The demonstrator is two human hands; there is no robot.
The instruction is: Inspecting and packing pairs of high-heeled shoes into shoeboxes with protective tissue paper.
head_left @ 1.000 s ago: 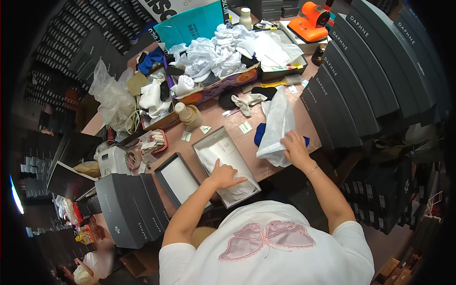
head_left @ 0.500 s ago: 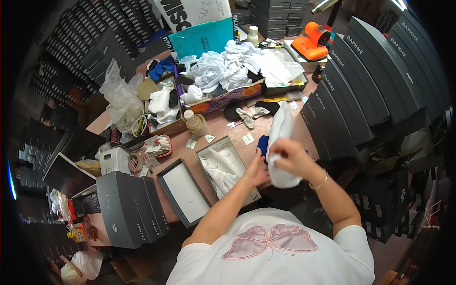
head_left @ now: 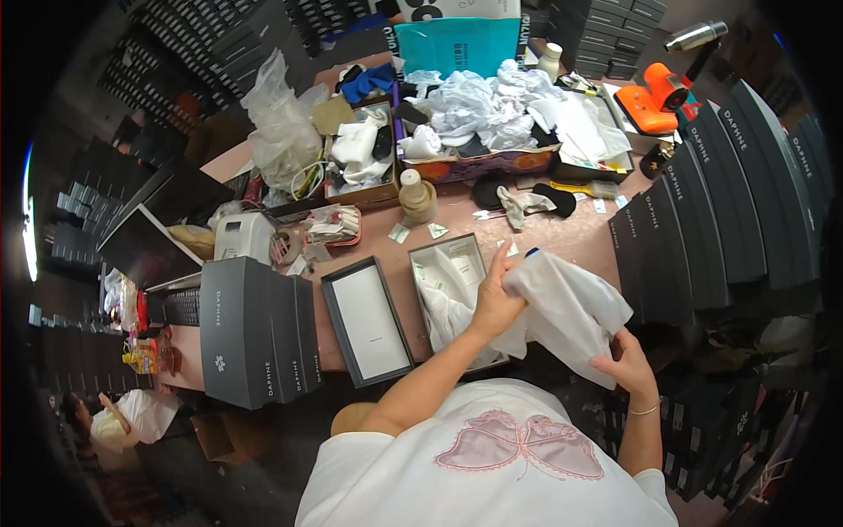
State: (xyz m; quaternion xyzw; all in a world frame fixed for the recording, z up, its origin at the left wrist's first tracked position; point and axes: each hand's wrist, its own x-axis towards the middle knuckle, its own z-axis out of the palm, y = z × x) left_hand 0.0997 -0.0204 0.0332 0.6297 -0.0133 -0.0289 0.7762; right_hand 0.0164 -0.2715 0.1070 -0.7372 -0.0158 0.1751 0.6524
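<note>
A soft white cloth-like bag (head_left: 571, 307) is stretched between my two hands above the table's front edge. My left hand (head_left: 499, 303) grips its left end, with the fingers partly hidden behind the material. A small bit of something dark blue (head_left: 532, 252) shows at the bag's upper left edge; the rest is covered. My right hand (head_left: 628, 364) pinches the bag's lower right end between thumb and fingers. Just left of the bag stands an open shoebox (head_left: 479, 250) with white paper inside. Beside that lies a dark box lid (head_left: 332, 307), its white inside facing up.
Dark shoeboxes (head_left: 676, 220) are stacked high on the right, and more boxes (head_left: 237, 334) stand at the left. Behind are a bottle (head_left: 418, 200), black insoles (head_left: 553, 200), a carton of crumpled paper (head_left: 483, 167) and an orange tool (head_left: 650, 105). Another person (head_left: 145, 417) is far left.
The bag has swung from upright to slanting down to the right and is spread wider. My right hand has moved right and down; most of the blue thing is now covered.
</note>
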